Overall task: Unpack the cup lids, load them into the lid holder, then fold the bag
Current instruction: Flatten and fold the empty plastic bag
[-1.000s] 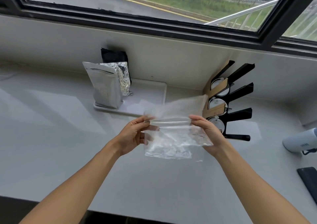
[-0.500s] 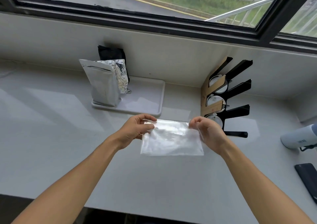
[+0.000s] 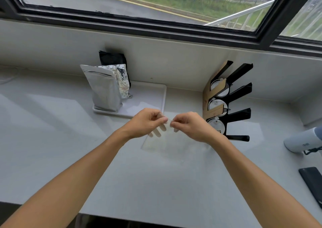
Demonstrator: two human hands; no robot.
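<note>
A clear plastic bag (image 3: 171,145) hangs over the grey counter, blurred and nearly see-through. My left hand (image 3: 147,123) and my right hand (image 3: 189,125) both pinch its top edge, close together with fingertips almost touching. The bag looks empty. To the right stands the lid holder (image 3: 228,100), black slanted arms on a brown cardboard backing, leaning against the wall. White cup lids (image 3: 216,125) sit in three of its slots, one above another.
A white tray (image 3: 149,98) lies at the back with a silver foil pouch (image 3: 103,88) and a black pouch (image 3: 112,58) on it. A white device (image 3: 302,141) and a black phone (image 3: 311,181) lie at the right edge. The window wall closes the back.
My hands held the bag spread wide at its top corners; now they have come together at the middle of the top edge, and the bag hangs lower and slack.
</note>
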